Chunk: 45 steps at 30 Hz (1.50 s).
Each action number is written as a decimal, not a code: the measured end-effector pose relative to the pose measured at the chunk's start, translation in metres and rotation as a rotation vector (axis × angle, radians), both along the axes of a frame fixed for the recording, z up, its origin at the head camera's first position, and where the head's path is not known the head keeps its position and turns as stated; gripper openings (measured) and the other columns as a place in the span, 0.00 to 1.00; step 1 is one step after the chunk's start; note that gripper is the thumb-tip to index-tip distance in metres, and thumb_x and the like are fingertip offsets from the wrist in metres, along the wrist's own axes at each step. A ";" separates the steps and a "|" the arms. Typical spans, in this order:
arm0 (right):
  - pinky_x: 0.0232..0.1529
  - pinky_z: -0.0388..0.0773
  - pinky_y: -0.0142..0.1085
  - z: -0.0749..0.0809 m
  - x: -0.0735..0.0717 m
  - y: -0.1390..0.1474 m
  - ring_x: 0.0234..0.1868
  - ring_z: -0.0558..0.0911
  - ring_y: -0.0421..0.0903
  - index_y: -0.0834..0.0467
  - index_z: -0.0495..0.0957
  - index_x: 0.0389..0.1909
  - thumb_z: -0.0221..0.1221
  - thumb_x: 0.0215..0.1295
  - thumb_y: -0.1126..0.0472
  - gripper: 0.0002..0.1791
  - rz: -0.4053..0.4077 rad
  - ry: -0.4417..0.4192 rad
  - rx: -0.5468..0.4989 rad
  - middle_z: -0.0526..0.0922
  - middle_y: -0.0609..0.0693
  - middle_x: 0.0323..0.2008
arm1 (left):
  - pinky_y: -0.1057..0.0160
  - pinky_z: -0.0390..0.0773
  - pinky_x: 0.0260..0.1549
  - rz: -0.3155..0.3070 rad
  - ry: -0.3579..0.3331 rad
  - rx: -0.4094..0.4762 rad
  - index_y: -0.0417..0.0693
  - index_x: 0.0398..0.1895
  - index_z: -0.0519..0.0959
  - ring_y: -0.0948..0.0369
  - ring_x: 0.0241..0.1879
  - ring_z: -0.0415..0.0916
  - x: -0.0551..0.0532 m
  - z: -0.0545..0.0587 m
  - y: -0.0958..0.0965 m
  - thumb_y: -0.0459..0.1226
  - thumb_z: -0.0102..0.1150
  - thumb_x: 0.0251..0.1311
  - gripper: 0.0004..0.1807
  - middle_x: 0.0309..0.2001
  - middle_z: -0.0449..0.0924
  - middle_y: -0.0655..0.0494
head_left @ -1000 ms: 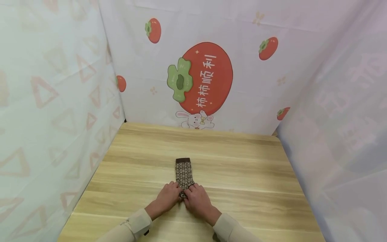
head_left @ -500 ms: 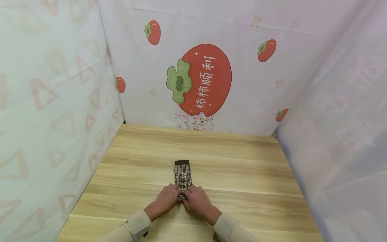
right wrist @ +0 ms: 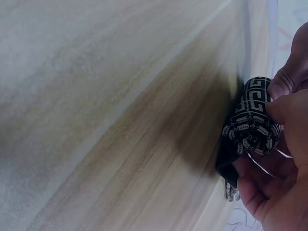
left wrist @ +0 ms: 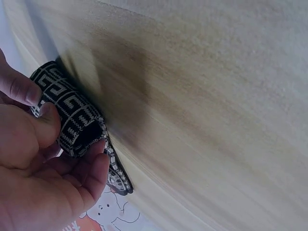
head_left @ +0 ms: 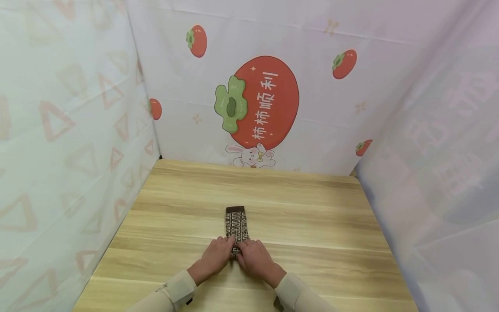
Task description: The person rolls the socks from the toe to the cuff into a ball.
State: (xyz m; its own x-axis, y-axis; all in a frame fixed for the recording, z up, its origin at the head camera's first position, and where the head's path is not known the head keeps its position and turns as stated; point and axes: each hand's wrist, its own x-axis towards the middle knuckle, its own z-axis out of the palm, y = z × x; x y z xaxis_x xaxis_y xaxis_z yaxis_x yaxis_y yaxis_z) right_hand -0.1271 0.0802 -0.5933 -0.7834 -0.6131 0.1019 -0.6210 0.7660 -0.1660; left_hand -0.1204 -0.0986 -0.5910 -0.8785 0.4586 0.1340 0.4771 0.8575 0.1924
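Observation:
A dark sock [head_left: 236, 223] with a light geometric pattern lies lengthwise on the table, its plain brown cuff pointing away from me. The near end is wound into a roll, whose spiral edge shows in the right wrist view [right wrist: 252, 134]. On the left side of this roll [left wrist: 67, 106], my left hand [head_left: 216, 255] holds it between thumb and fingers. My right hand [head_left: 257, 260] pinches the opposite side, thumb on top and fingers bent around the far side. The two thumbs sit close together, and the hands partly hide the rolled part in the head view.
The wood-grain table [head_left: 312, 216] extends around the sock on all sides. A white cloth backdrop [head_left: 312, 108] printed with persimmons and a rabbit rises at the back edge. Fabric walls [head_left: 78, 173] stand at left and right.
My left fingers have shifted slightly forward and inward over the sock's roll. The right hand stays nearly in place, and the flat part with the cuff looks almost the same.

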 end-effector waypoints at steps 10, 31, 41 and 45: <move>0.33 0.77 0.35 0.002 -0.005 0.002 0.31 0.76 0.37 0.53 0.75 0.43 0.59 0.71 0.54 0.08 -0.058 -0.112 -0.122 0.80 0.45 0.36 | 0.63 0.67 0.22 -0.010 0.019 0.017 0.46 0.35 0.71 0.58 0.23 0.68 -0.003 0.003 0.002 0.32 0.66 0.59 0.10 0.29 0.77 0.51; 0.28 0.70 0.35 -0.001 -0.018 -0.009 0.28 0.76 0.42 0.51 0.79 0.37 0.65 0.66 0.54 0.06 -0.227 -0.029 -0.082 0.81 0.45 0.29 | 0.59 0.76 0.31 0.062 -0.020 0.042 0.42 0.37 0.76 0.57 0.30 0.69 -0.022 0.002 0.009 0.31 0.66 0.61 0.07 0.33 0.75 0.51; 0.31 0.72 0.33 -0.011 -0.012 -0.008 0.31 0.77 0.42 0.52 0.83 0.33 0.65 0.66 0.57 0.04 -0.161 0.121 -0.209 0.80 0.44 0.31 | 0.60 0.78 0.33 0.034 0.138 0.086 0.46 0.34 0.81 0.58 0.32 0.75 -0.015 -0.010 0.009 0.31 0.68 0.58 0.05 0.32 0.78 0.54; 0.34 0.75 0.34 -0.014 -0.008 -0.004 0.33 0.77 0.42 0.52 0.83 0.32 0.66 0.64 0.58 0.02 -0.120 0.131 -0.235 0.81 0.44 0.32 | 0.63 0.78 0.30 0.014 0.125 0.075 0.46 0.33 0.81 0.59 0.30 0.74 -0.009 -0.010 0.008 0.33 0.67 0.61 0.03 0.31 0.78 0.54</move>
State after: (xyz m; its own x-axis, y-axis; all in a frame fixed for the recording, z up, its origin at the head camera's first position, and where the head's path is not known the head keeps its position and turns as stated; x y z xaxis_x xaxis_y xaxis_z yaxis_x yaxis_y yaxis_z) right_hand -0.1352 0.0766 -0.6074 -0.8197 -0.4643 0.3353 -0.5561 0.7853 -0.2721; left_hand -0.1299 -0.0911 -0.6015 -0.8590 0.4313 0.2759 0.4895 0.8497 0.1958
